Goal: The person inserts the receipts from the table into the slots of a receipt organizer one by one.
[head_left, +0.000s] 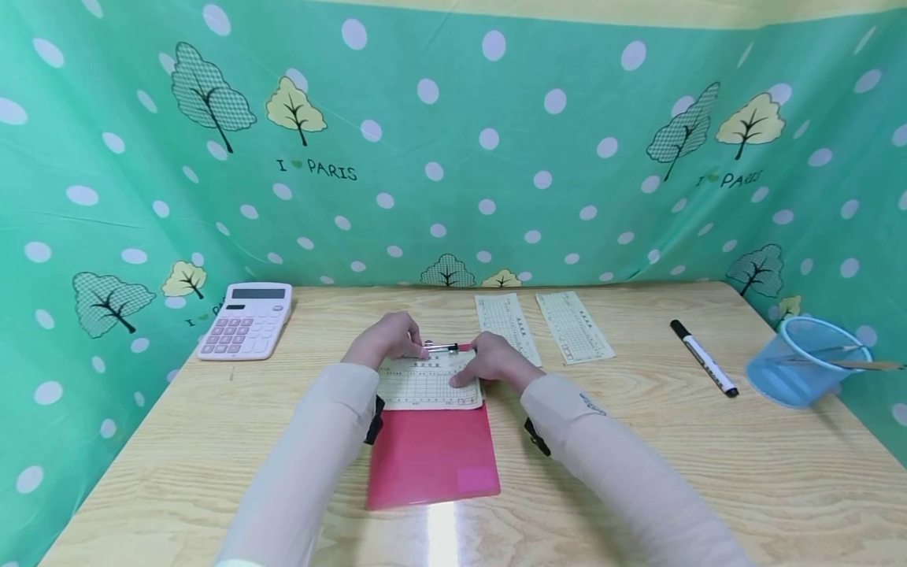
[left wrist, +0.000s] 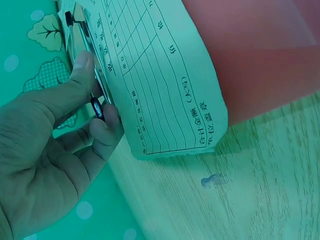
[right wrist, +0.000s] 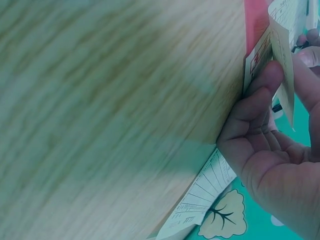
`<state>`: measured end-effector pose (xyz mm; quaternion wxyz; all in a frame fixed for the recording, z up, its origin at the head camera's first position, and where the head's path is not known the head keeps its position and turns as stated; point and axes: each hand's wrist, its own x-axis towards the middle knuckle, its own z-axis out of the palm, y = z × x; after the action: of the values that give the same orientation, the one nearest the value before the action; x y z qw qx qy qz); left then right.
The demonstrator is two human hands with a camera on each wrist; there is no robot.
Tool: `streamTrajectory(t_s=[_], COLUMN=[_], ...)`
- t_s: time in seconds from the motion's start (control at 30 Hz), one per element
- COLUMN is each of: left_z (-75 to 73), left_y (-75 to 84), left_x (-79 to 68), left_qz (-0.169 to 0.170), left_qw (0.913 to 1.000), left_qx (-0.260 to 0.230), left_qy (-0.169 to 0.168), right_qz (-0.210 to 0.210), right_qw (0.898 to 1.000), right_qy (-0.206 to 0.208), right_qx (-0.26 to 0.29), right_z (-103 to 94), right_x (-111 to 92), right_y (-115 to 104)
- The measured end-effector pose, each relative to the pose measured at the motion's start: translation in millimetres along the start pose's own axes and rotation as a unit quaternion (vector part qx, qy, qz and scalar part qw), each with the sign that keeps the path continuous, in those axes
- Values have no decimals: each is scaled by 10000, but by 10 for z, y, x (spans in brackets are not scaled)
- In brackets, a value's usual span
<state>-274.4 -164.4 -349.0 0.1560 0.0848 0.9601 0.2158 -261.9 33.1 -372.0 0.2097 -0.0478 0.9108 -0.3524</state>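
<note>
Pinches clip at twelve o'clock on red clipboard with left hand, grips paper slip toward one o'clock with right hand.

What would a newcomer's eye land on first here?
Most likely the red clipboard mid-table, where the left hand pinches the metal clip and the right hand pinches a paper form. Next, perhaps, the green polka-dotted cloth behind, then the pink-and-white calculator at the table's back left.
</note>
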Motion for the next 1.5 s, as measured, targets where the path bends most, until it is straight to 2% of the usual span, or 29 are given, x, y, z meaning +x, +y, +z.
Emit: streamTrajectory(t_s=[0.3,0.47,1.07,1.5], left_z=[-19,19,68,92], left_y=[12,-27,-5,-10], left_x=[-23,36,35,50], left_qz=[-29,-80,-360,-272], left_qw=[9999,9997,9990,9994], left_qx=[-117,-194,-246,-173], left_qy=[-90,-132,-40,87], right_qz=[-4,-28,-61,-17], right_qw=[10000,10000,9999,9999], right_qy=[-34,-43,-94,50], right_qx=[52,10,-36,154], right_z=[21,9,34,18], right_x=[40,52,76,51], right_y=[-5,-3,27,30])
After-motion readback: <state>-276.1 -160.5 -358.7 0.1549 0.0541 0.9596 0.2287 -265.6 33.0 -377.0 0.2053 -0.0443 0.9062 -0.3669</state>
